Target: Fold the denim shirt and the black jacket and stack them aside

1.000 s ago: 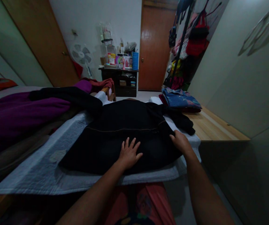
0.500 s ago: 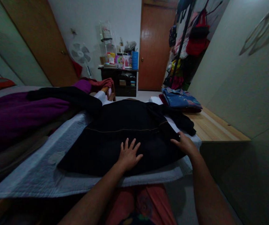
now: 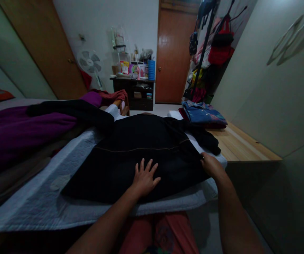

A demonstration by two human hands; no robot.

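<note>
A black long-sleeved garment (image 3: 130, 165) with a thin tan line of stitching lies spread over a pale quilted cloth (image 3: 43, 204). One sleeve stretches to the left over other clothes; the other lies bunched on the right. My left hand (image 3: 144, 180) rests flat on the garment's lower middle, fingers spread. At the garment's right edge, my right hand (image 3: 210, 165) pinches the black fabric between thumb and fingers.
Purple clothing (image 3: 27, 128) is heaped to the left. A folded blue denim garment (image 3: 204, 113) sits on a stack on the wooden surface (image 3: 249, 150) at right. Farther back are a dark cabinet (image 3: 141, 95), a fan (image 3: 89, 61) and a brown door (image 3: 173, 56).
My right thumb and fingers have closed on the garment's right edge, where they were apart before. My left hand stays flat in the same place. The view has shifted slightly.
</note>
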